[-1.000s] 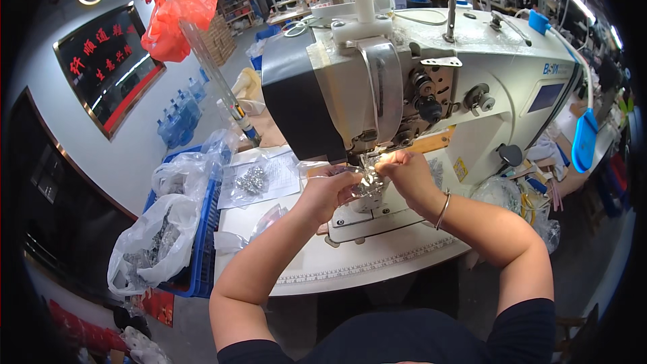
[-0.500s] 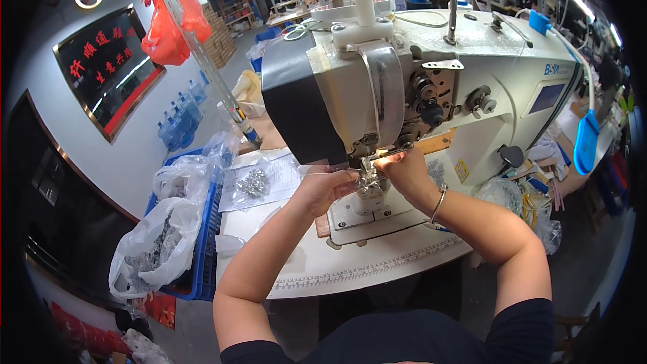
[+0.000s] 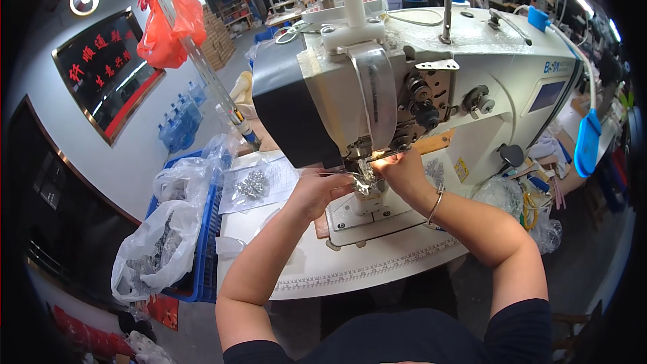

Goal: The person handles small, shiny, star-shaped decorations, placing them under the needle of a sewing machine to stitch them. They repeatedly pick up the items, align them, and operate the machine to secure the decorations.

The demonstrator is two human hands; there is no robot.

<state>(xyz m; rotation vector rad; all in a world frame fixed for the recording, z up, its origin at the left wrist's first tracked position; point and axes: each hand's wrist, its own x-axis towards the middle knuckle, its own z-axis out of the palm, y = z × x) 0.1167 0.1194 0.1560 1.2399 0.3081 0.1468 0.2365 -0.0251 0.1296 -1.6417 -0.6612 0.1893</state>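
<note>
A white industrial sewing machine (image 3: 499, 47) with a dark end cover stands in front of me. My left hand (image 3: 315, 192) pinches a clear, shiny plastic-like piece (image 3: 362, 180) from the left, beside the lit needle area. My right hand (image 3: 402, 174), a bracelet on its wrist, is bent in close to the needle area on the other side. Its fingers are closed, their tips partly hidden under the machine head, and what they hold cannot be made out. Below both hands is the narrow raised post (image 3: 369, 203) of the machine bed.
Small shiny parts (image 3: 253, 185) lie on a white sheet at the left of the table. A blue crate (image 3: 204, 256) with plastic bags (image 3: 151, 246) stands beside it. A ruler strip (image 3: 364, 274) follows the table's near edge. Clear bags and cloths pile up at right.
The view has shifted slightly, so the machine head sits a little further left. Both hands stay by the needle, and the shiny piece there has changed its angle slightly.
</note>
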